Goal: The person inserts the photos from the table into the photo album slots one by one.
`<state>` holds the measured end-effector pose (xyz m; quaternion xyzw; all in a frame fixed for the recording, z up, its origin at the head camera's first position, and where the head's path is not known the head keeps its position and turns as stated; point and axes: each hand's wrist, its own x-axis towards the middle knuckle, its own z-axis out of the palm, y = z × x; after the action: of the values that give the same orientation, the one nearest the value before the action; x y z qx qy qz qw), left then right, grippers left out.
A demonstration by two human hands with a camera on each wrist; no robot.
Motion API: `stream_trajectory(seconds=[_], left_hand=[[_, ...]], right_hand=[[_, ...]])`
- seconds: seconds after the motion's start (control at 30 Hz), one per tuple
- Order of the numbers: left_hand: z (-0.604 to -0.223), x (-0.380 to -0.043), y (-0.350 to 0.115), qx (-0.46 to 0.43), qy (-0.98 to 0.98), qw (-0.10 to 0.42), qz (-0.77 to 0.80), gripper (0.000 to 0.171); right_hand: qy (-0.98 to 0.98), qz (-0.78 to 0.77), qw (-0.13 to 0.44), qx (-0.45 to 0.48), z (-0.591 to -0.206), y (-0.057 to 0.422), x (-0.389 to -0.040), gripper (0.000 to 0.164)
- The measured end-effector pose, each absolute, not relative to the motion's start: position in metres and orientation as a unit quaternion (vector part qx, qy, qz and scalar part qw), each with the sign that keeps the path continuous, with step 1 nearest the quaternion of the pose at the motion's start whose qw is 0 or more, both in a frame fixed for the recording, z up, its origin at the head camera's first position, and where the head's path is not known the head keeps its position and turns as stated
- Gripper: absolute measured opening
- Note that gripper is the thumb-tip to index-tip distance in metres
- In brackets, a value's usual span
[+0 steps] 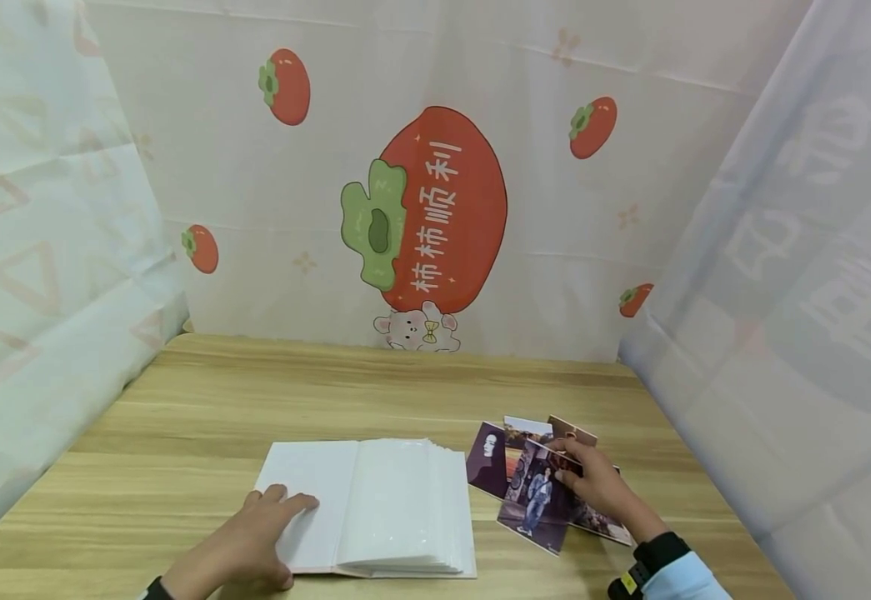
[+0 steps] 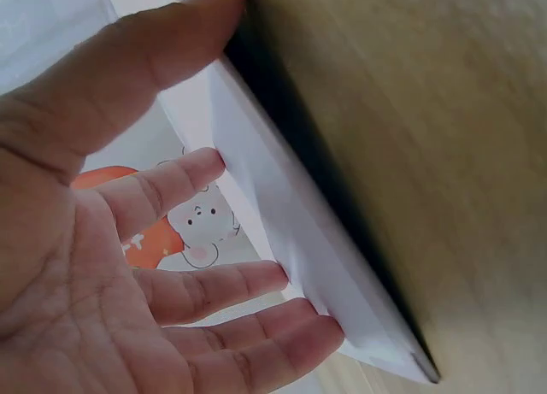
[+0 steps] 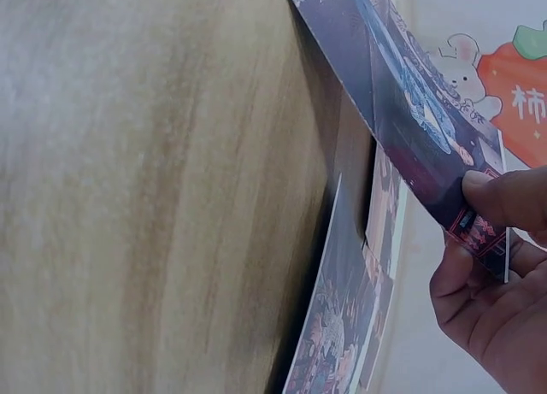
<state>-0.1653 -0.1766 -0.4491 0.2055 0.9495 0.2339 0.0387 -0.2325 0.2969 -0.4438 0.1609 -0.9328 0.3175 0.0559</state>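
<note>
An open photo album (image 1: 392, 500) with clear pocket pages lies on the table, its blank left cover (image 1: 311, 467) folded flat. My left hand (image 1: 258, 533) rests on that cover; in the left wrist view the straight fingers (image 2: 218, 291) touch the white inner side, and the thumb is at its edge. To the album's right, my right hand (image 1: 600, 483) pinches a photo card (image 1: 536, 500) showing a standing figure in blue. The right wrist view shows thumb and fingers on one end of this card (image 3: 410, 112), which is tilted and raised over other cards.
Several more photo cards lie spread under and around the held one, including a purple card (image 1: 488, 458) with a white face and a dark card (image 3: 329, 326). The wood-grain table (image 1: 315, 383) ends at a printed cloth backdrop (image 1: 555, 275), with cloth at both sides.
</note>
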Motion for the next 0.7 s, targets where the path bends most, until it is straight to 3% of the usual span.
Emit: stream_trajectory(seconds=[0.37, 0.7], left_hand=[[-0.45, -0.166, -0.176, 0.215, 0.946, 0.055, 0.237, 0.076], [-0.448, -0.163, -0.174, 0.214, 0.945, 0.062, 0.241, 0.076]], right_hand=[[-0.916, 0.357, 0.048, 0.178, -0.438, 0.295, -0.238, 0.034], [-0.91, 0.38, 0.056, 0.158, -0.411, 0.257, -0.273, 0.033]])
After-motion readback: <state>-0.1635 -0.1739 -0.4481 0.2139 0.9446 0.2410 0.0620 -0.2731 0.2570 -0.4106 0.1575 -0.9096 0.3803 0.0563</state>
